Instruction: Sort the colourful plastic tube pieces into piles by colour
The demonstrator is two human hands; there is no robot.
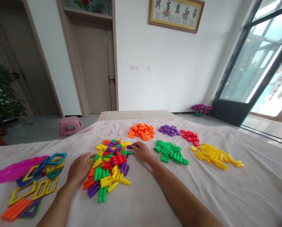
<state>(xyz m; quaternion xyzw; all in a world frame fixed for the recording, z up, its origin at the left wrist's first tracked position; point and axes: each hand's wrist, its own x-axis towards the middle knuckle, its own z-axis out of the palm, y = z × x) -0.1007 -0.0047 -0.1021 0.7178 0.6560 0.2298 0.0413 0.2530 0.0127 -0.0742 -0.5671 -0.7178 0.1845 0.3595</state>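
A mixed pile of bullet-shaped plastic building pieces (110, 164) in red, yellow, green, purple and orange lies on the cloth between my hands. My right hand (142, 151) is at the pile's far right side, with thumb and fingers pinched on a purple plastic piece (129, 147). Against the pile's left side rests my left hand (79, 168), its fingers curled. A small yellow plastic piece (88, 161) shows between its thumb and fingers. The left fingertips are partly hidden.
Single-colour heaps lie beyond and to the right: orange (142, 131), purple (169, 130), red (190, 137), green (170, 152) and yellow (215, 154). At left are flat geometric frames (22, 192) and a magenta item (15, 170). A pink stool (70, 126) stands beyond the table.
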